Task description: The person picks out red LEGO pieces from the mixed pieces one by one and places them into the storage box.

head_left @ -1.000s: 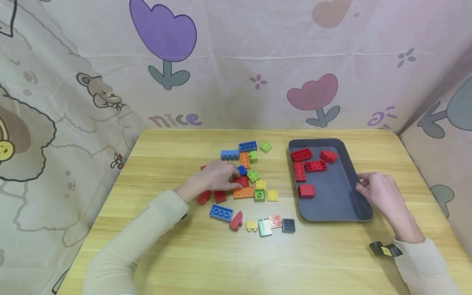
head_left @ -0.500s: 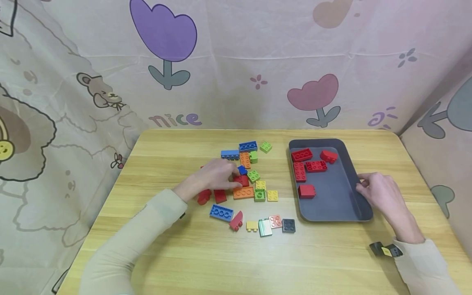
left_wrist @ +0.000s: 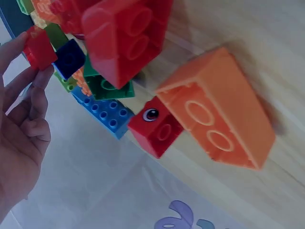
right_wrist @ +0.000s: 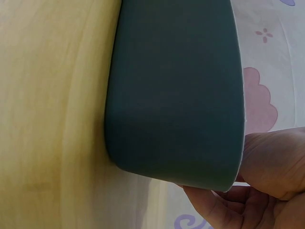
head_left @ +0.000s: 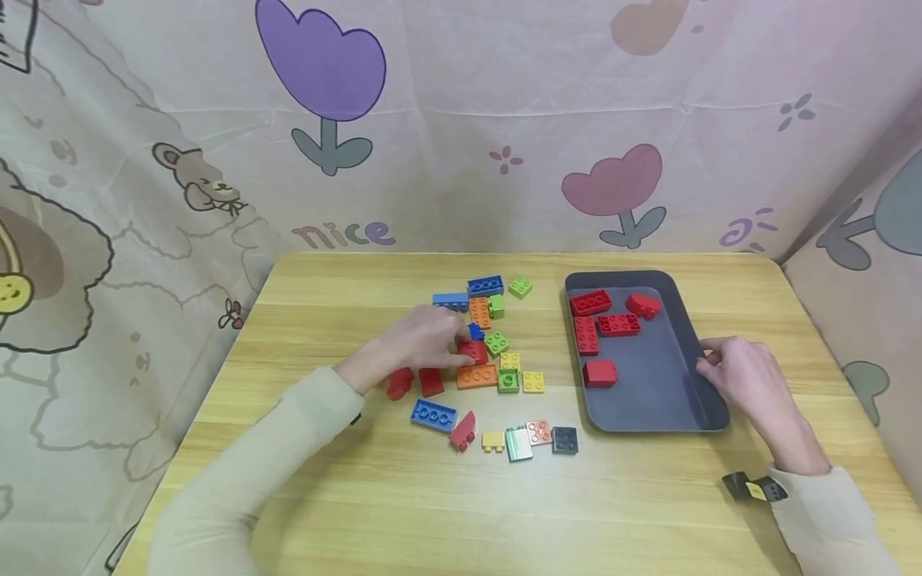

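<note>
My left hand (head_left: 425, 340) pinches a red brick (head_left: 471, 352) between thumb and fingertips in the middle of the brick pile. In the left wrist view, the same red brick (left_wrist: 39, 47) shows at the fingertips, beside a dark blue brick (left_wrist: 70, 59). My right hand (head_left: 745, 380) grips the right rim of a dark grey tray (head_left: 670, 376), thumb and fingers on either side of the wall. Inside the tray, towards its left and back, lie several red bricks (head_left: 599, 374). The right wrist view is mostly filled by the tray's outer wall (right_wrist: 176, 95).
Around my left hand lie an orange brick (head_left: 477, 377), a blue brick (head_left: 434, 415), green bricks (head_left: 497, 343) and more red bricks (head_left: 431, 382). Nearer the front are a yellow brick (head_left: 493, 441) and a black brick (head_left: 565, 440). A printed curtain (head_left: 446, 160) stands behind the wooden table (head_left: 461, 520).
The left forearm and hand have shifted very slightly, with the fingers still at the red brick. The right hand and tray stay in place.
</note>
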`<act>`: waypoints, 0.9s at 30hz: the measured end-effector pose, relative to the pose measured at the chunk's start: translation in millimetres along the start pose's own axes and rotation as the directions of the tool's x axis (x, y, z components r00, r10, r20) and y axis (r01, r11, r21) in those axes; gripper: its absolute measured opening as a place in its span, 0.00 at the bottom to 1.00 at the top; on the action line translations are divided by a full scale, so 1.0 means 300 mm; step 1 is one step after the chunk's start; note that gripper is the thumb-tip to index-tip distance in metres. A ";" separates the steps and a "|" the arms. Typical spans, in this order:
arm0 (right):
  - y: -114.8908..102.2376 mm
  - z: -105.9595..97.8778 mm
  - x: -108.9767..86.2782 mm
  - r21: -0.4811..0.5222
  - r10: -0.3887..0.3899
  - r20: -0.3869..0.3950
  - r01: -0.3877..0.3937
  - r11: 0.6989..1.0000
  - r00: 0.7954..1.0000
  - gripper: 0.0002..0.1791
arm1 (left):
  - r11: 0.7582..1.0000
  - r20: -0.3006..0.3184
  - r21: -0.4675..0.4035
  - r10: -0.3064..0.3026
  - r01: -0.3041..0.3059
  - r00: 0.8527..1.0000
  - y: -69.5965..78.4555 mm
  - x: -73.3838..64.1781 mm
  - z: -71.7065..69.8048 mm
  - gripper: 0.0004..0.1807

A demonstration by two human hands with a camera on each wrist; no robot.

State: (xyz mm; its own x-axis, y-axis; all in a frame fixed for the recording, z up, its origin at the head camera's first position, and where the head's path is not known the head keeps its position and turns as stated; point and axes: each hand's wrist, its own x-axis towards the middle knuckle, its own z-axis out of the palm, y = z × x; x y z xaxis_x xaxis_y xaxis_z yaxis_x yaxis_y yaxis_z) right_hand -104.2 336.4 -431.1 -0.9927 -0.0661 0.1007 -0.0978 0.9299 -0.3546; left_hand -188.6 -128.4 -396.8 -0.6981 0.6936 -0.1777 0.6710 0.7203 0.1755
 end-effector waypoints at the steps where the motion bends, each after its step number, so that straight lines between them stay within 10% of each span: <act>1: 0.000 0.000 0.000 0.000 0.001 0.001 -0.001 1.000 1.000 0.19 | 1.000 0.000 0.005 0.003 -0.003 1.000 0.005 0.002 -0.003 0.18; 27: 0.002 -0.004 0.001 0.001 0.015 0.031 -0.015 1.000 0.999 0.20 | 0.992 -0.030 -0.003 0.124 -0.124 0.992 0.155 0.141 -0.083 0.19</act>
State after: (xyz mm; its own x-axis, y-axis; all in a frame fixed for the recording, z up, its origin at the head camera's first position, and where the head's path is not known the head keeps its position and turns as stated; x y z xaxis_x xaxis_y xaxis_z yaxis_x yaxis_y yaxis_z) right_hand -104.4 337.5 -430.2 -0.9958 -0.0630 0.0663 -0.0826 0.9305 -0.3568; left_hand -193.0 -65.6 -372.0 -0.6170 0.7769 -0.1251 0.7515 0.6289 0.1992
